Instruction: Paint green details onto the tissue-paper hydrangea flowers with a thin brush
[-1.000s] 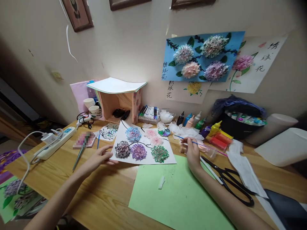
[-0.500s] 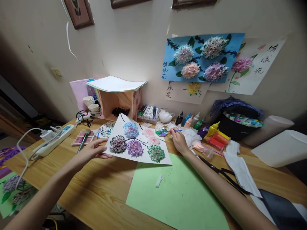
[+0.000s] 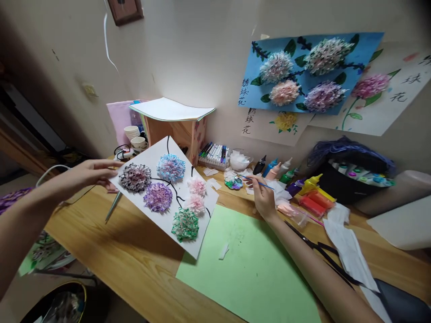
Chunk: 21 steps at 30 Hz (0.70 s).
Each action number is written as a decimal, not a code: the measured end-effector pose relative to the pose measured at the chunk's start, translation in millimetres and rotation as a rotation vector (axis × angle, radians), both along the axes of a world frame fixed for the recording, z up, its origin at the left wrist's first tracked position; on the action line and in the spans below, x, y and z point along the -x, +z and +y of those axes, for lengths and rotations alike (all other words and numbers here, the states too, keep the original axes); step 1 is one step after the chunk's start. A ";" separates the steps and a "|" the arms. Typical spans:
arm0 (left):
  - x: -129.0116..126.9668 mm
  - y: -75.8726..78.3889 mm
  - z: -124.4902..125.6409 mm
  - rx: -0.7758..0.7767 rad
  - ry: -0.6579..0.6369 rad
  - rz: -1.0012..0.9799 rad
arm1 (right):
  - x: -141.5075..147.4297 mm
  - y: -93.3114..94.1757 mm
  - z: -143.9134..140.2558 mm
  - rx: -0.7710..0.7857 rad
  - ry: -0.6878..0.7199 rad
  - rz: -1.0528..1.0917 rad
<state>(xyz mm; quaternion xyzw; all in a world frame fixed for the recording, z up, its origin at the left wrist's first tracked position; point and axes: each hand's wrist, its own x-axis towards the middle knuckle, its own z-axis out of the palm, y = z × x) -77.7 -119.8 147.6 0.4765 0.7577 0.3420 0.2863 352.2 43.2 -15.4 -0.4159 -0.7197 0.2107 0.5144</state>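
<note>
My left hand grips the left corner of a white sheet of paper, which is lifted and tilted above the table. Fluffy paper flowers in black, blue, purple, pink and green sit on it, joined by painted black branches. Between the fingers of my right hand is a thin blue paintbrush, its tip end pointing left. Just left of that hand lies a small round palette smeared with several paint colours. Under my right forearm is a green sheet bearing a white paper scrap.
Paint bottles stand along the wall beside a bowl of white paper and a marker box. Scissors and a white paper strip lie right. A green-handled brush rests left. A bin is below the table edge.
My left hand has raised the flower sheet and tilted it more towards me, moving it left. My right hand stays by the palette with the brush. The view has shifted slightly.
</note>
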 end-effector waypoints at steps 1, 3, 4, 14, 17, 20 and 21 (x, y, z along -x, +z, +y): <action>3.0 6.6 3.4 0.021 -0.036 -0.050 | 0.7 7.0 -2.7 0.005 0.037 0.053; 7.6 19.2 11.2 0.047 -0.101 -0.062 | 3.6 21.3 -6.9 0.042 0.139 0.144; 9.2 24.7 15.6 0.055 -0.141 -0.045 | 5.8 27.7 -8.2 0.072 0.184 0.163; 2.1 32.4 74.2 0.130 -0.506 -0.238 | 36.2 60.5 -12.9 0.559 0.499 0.051; -4.8 32.1 87.8 0.123 -0.563 -0.273 | 32.3 67.9 -16.2 0.584 0.480 0.019; -11.7 33.9 99.7 0.117 -0.615 -0.298 | 24.9 75.2 -21.6 0.572 0.490 -0.044; -14.3 34.3 103.6 0.117 -0.630 -0.300 | 22.1 77.1 -24.1 0.570 0.504 -0.066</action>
